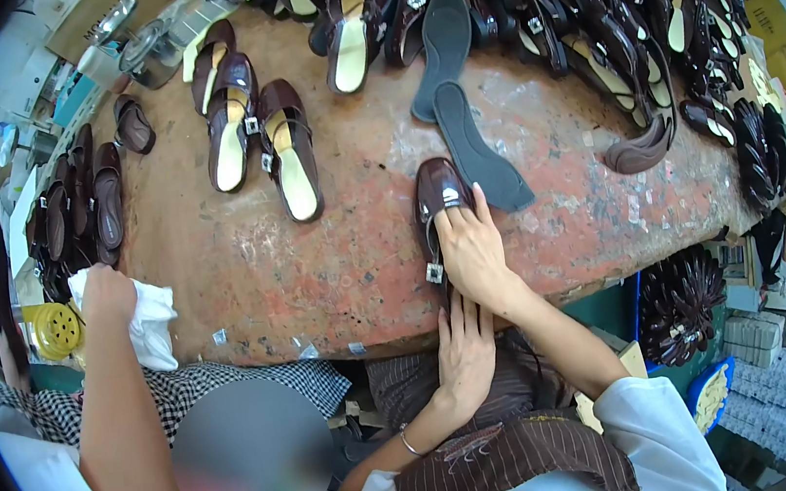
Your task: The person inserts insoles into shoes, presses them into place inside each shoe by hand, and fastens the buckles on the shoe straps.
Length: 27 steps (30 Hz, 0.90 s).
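Glossy dark-brown slip-on shoe (438,209) is pressed flat at the desk (354,250) near edge by the right hand (474,253), fingers spread; the left hand (466,352) is laid open just below. Light, stiff-soled, probably slippery; best gripped by its sides.

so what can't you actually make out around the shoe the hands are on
Head view, the only one:
- Insole of the dark brown shoe: covered by the right hand pressing on it.
- Shoe's heel end: hidden behind the left hand at the table edge.
- Shoe's small side buckle: too small for detail.
- What the co-worker's hand grips besides the white cloth: hidden in the fist.
- Shoe pile at top: cut off by the rim.
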Tool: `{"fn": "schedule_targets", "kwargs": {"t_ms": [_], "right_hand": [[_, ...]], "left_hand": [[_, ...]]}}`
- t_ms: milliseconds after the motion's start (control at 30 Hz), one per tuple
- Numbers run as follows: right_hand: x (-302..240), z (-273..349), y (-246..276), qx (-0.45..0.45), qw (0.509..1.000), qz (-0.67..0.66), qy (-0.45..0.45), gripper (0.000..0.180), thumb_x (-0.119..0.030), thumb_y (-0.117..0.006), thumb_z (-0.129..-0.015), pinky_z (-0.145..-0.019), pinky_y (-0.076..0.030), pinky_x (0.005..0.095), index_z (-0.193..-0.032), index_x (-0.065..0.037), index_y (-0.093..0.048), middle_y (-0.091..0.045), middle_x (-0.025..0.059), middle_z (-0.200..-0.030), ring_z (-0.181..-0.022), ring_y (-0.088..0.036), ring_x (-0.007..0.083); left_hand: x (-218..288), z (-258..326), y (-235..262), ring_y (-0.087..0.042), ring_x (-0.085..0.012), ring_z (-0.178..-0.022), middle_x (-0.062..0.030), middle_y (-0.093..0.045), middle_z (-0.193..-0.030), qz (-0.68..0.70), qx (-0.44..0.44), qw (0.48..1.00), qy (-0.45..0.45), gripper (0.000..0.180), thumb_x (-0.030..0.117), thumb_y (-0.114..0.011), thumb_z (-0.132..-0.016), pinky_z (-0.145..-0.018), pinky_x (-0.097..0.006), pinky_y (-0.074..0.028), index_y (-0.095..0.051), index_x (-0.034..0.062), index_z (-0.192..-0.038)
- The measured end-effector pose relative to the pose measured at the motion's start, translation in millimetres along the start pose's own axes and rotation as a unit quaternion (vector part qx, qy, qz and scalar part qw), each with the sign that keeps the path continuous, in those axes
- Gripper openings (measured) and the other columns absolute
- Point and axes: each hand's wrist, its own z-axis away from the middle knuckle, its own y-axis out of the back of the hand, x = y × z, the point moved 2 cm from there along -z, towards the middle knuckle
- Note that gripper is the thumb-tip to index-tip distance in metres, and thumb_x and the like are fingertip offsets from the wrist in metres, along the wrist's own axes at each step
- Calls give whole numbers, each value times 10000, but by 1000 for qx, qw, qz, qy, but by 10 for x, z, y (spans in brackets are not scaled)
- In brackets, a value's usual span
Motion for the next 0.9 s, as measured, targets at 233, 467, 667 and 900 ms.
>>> {"fn": "schedule_targets", "kwargs": {"t_ms": [233,467,667,900], "right_hand": [[-30,127,-394,272,960,14,65,433,-74,-518,-848,-1232,-197,559,-1233,110,-590,-629,279,-1204,-1191,-606,374],[78,-226,-417,133,985,103,47,220,-97,-522,-880,-1243,-118,595,-849,15,-709,-692,200,-827,-841,-711,342],[231,-32,-274,171,970,-18,171,240,-147,-580,-884,-1224,-154,623,-979,17,-728,-714,192,-897,-1017,-686,346],[1014,3,329,435,875,-191,-90,389,-155,-671,-913,-879,-526,439,-1280,-26,-664,-707,189,-1115,-993,-656,359]], "left_hand": [[-82,159,-127,-385,-429,-1406,-283,-455,-1459,-30,-44,999,-6,507,155,-544,-936,-1178,-576,-306,-516,-55,-1397],[-50,35,-82,-326,-425,-1454,-277,-395,-1512,-71,-16,997,1,608,181,-634,-919,-1145,-561,-338,-444,-70,-1440],[-38,-117,18,-483,-382,-1350,-221,-564,-1372,-5,191,981,23,418,184,-752,-819,-1101,-522,-381,-648,-11,-1174],[-412,-447,879,-629,-390,-1077,-187,-676,-1072,178,345,921,42,168,36,-736,-703,-896,-485,-498,-579,28,-763]]}}
